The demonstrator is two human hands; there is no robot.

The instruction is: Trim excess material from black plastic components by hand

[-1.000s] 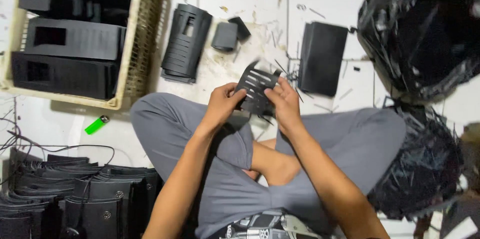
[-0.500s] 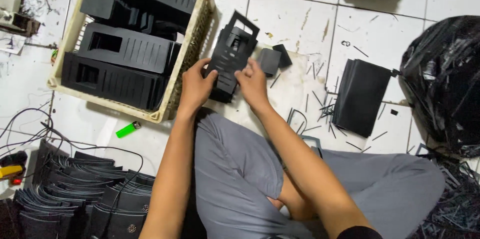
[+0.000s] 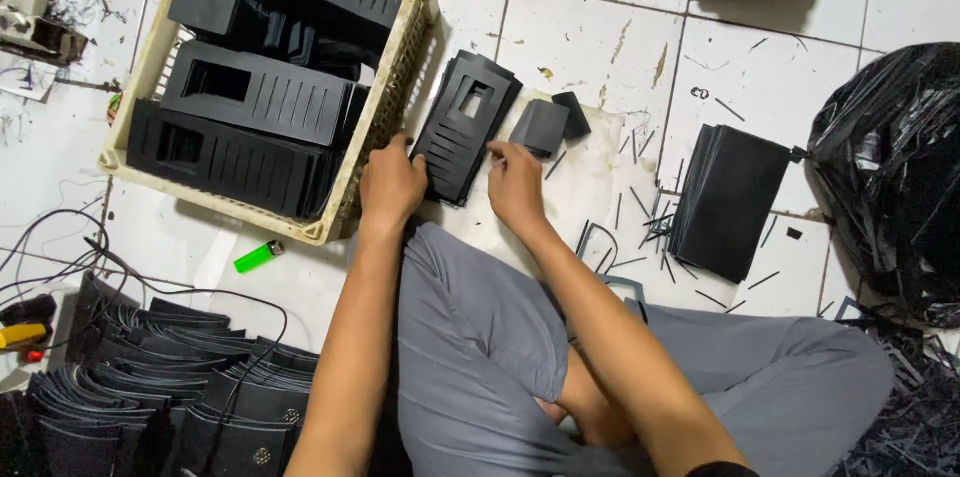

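The black panel (image 3: 462, 127) lies flat on the white tile floor (image 3: 600, 37), just right of the crate (image 3: 395, 97) and directly ahead of both hands. Its long axis runs on a slant, from its lower end near the hands up and to the right, away from the person; the end with the small rectangular window points away, and the slotted end points back toward the knees. The left hand (image 3: 390, 187) rests on the panel's lower left edge, fingers bent over it, right beside the crate's wall. The right hand (image 3: 517, 185) touches the lower right edge with its fingertips. The hands are apart, one on each side of the near end, and neither is plainly clamped: they seem to press or steady the panel rather than lift it. Both are about equally near, the left with more of its palm on the piece. A smaller black piece (image 3: 542, 127) sits just right of the panel's far half. A stack of flat black sheets (image 3: 728, 199) lies well apart to the right, and a green lighter (image 3: 258, 256) lies near the crate's near corner.
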